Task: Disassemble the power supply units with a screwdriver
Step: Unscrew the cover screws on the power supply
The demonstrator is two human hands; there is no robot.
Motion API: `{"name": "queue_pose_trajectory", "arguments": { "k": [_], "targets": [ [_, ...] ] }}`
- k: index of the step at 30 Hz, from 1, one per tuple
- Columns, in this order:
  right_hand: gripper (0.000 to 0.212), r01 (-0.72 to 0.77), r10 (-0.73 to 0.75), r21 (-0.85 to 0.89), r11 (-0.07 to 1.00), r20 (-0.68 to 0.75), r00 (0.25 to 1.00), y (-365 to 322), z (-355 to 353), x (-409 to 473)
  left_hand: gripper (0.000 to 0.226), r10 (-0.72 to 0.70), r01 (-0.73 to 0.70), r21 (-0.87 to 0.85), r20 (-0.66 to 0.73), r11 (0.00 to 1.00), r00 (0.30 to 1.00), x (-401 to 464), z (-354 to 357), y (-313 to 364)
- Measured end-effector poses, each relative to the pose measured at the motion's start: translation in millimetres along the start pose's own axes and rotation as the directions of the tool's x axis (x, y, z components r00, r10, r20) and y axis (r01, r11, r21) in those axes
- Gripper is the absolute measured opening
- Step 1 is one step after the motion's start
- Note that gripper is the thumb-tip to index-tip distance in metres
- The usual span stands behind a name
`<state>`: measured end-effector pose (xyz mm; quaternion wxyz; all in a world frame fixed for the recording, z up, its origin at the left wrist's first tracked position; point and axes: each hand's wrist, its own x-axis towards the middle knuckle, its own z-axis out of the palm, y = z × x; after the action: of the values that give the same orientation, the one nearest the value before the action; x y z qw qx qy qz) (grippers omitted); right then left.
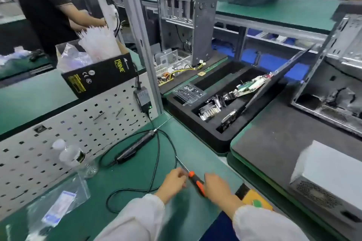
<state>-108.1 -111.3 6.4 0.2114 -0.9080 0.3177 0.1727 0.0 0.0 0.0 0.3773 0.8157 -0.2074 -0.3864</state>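
An orange-and-black screwdriver (196,181) lies low over the green mat (141,178) between my hands, its thin shaft pointing up-left. My right hand (218,187) grips the rear of the handle. My left hand (173,182) has curled fingers that pinch the handle's front collar; motion blur softens both hands. A closed grey-white power supply unit (329,182) sits on the dark pad (274,139) to my right, untouched. An opened power supply (172,59) with its circuit board (164,78) and wires lies at the back.
A corded electric screwdriver (135,147) and its looping cable lie ahead of my hands. A water bottle (76,157), plastic bags and a pegboard are left. A black foam tray (195,131) holds parts. PC cases (188,25) stand behind and right. Another person stands far left.
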Motion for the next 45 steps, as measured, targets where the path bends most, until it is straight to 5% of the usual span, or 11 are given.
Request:
{"name": "queue_pose_trajectory", "arguments": {
  "k": [6,12,15,19,25,27,31,34,37,45],
  "targets": [
    [0.033,-0.043,0.047,-0.063,0.997,0.062,0.997,-10,25,21,0.009,-0.022,0.009,0.184,0.068,0.983,0.997,20,-14,-17],
    [0.056,-0.157,0.136,0.176,0.972,0.129,0.982,-6,12,18,0.007,-0.046,0.051,-0.082,0.071,0.995,0.996,25,0,8],
    [0.040,-0.172,0.177,0.310,0.935,0.013,0.984,10,-21,5,0.008,0.095,-0.080,-0.299,0.035,0.951,0.995,21,16,50],
    [0.011,-0.165,0.281,0.383,0.909,-0.272,0.920,57,-86,-30,0.017,0.368,-0.329,-0.377,0.034,0.866,0.929,13,52,120],
    [0.015,-0.192,0.347,0.323,0.927,-0.538,0.768,169,-141,-108,0.022,0.613,-0.531,-0.329,0.237,0.781,0.754,10,142,193],
    [0.005,-0.219,0.390,0.344,0.913,-0.581,0.714,213,-143,-129,0.026,0.603,-0.555,-0.235,0.318,0.798,0.732,16,180,208],
    [0.036,-0.283,0.519,0.453,0.846,-0.573,0.634,284,-136,-149,0.054,0.424,-0.421,-0.106,0.423,0.901,0.801,19,238,226],
    [0.043,-0.296,0.595,0.555,0.777,-0.498,0.631,311,-123,-148,0.046,0.375,-0.339,-0.161,0.440,0.927,0.816,20,256,224],
    [0.044,-0.155,0.645,0.747,0.646,-0.426,0.634,315,-112,-142,0.040,0.374,-0.307,-0.228,0.370,0.924,0.851,21,261,223],
    [0.046,-0.176,0.631,0.719,0.672,-0.432,0.645,345,-139,-118,0.038,0.395,-0.325,-0.252,0.314,0.911,0.863,36,291,264]
  ]
}}
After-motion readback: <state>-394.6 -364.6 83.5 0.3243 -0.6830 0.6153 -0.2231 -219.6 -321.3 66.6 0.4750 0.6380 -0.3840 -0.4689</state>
